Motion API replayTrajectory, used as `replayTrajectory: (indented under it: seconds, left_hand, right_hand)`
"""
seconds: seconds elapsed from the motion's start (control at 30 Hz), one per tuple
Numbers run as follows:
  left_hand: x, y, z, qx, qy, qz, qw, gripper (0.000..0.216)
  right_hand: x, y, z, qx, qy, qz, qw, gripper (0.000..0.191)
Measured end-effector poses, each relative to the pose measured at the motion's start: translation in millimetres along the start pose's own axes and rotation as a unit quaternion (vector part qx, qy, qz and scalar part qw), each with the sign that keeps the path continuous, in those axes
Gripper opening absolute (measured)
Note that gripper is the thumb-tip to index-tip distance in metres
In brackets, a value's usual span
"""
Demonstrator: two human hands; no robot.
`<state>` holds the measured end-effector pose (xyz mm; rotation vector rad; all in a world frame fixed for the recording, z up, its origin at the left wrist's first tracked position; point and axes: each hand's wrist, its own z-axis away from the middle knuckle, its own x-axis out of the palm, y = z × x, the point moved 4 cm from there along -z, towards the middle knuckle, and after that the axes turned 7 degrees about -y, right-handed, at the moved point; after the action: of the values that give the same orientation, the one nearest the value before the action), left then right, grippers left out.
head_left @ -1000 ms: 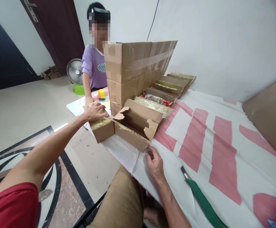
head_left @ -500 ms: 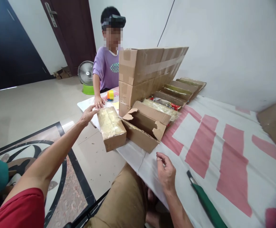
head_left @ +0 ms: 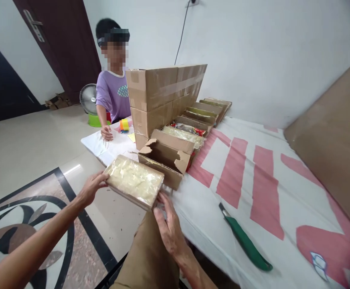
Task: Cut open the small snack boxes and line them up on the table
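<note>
Taped box (head_left: 135,178), at the table's (head_left: 200,212) near edge between both hands, is best kept level, with even pressure at its two ends. Left hand (head_left: 92,188) grasps the left end, fingers curled against it. Just beyond stands the open box (head_left: 172,178); steer clear of its torn flaps. Right hand (head_left: 169,224) holds the near right corner, fingers loosely bent, well apart from the knife (head_left: 248,243)
</note>
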<state>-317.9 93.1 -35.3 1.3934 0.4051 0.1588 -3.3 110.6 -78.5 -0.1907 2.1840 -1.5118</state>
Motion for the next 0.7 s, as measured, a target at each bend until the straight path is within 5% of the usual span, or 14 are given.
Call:
replayTrajectory:
  seconds: [0.2, 0.43, 0.57, 0.7]
  left_hand:
    - [67, 7, 72, -0.006, -0.067, -0.058, 0.996, 0.046]
    - [175, 26, 99, 0.031, -0.178, -0.015, 0.983, 0.043]
    - [198, 22, 108, 0.04, -0.243, 0.002, 0.969, 0.045]
    - [199, 24, 101, 0.021, -0.186, 0.003, 0.982, 0.056]
  right_hand:
    - [-76, 2, 72, 0.037, 0.054, 0.026, 0.997, 0.048]
    - [-150, 26, 140, 0.125, 0.251, 0.013, 0.96, 0.057]
    - [-179, 36, 167, 0.138, 0.293, -0.026, 0.946, 0.059]
    - [-197, 34, 175, 0.138, 0.322, -0.025, 0.936, 0.054]
